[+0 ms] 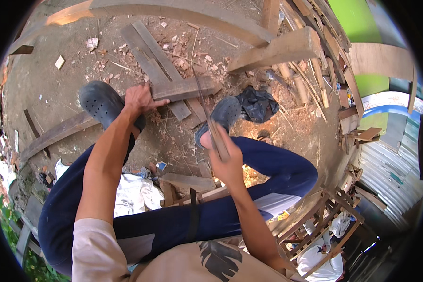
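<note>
A long wooden beam (185,88) lies across a few planks on the ground, and its other part (63,136) runs leftward past my left shoe. My left hand (140,99) grips this beam from above, thumb stretched along its near side. In my right hand (228,162) is the wooden handle of a long thin-bladed tool (203,96). Its blade is seen nearly edge-on and crosses the beam near the right end; whether it is a saw or a machete I cannot tell. The right hand is slightly blurred.
Dark clogs (98,101) are on my feet. Two planks (155,61) lie under the beam among wood chips. A black plastic bag (258,104) is right of my right foot. A thick timber (279,50) juts in from the upper right. Stacked wood (333,42) and corrugated metal sheets (385,169) line the right.
</note>
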Available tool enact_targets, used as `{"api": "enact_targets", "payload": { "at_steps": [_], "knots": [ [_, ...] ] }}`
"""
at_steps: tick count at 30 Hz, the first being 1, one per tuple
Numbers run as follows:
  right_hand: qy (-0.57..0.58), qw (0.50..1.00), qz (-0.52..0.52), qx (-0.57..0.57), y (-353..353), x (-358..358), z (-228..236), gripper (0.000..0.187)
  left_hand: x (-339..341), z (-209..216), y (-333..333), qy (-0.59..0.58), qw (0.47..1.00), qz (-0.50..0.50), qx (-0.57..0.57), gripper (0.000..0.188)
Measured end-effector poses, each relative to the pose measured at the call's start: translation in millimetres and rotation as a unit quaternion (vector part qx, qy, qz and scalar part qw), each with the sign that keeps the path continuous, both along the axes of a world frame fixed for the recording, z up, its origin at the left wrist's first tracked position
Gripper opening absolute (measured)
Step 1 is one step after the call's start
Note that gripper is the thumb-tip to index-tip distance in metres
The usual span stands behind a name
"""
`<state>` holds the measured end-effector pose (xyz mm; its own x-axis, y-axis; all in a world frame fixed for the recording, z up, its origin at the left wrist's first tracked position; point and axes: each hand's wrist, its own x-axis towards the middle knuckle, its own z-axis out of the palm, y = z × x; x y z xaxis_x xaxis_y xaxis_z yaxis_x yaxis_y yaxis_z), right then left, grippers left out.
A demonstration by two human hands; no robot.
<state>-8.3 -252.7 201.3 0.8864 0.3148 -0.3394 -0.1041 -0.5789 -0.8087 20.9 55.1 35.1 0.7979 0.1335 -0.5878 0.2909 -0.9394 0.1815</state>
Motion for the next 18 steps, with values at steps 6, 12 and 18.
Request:
{"api": "enact_targets", "payload": {
  "at_steps": [6, 12, 18],
  "knots": [
    [0.043, 0.999, -0.012, -0.022, 18.3, 17.9, 5.3, 0.061, 6.7, 1.6, 1.2, 0.009, 1.0, -0.006, 0.006, 0.114],
    [0.024, 1.0, 0.0, -0.003, -21.5, -35.2, 33.6, 0.065, -4.5, 0.8, -4.7, -0.008, 1.0, 0.019, 0.012, 0.118],
    [0.044, 0.998, -0.033, 0.008, 11.8, 23.3, -18.3, 0.055, 12.5, 4.9, -4.9, 0.035, 0.999, -0.009, -0.01, 0.117]
  ]
}}
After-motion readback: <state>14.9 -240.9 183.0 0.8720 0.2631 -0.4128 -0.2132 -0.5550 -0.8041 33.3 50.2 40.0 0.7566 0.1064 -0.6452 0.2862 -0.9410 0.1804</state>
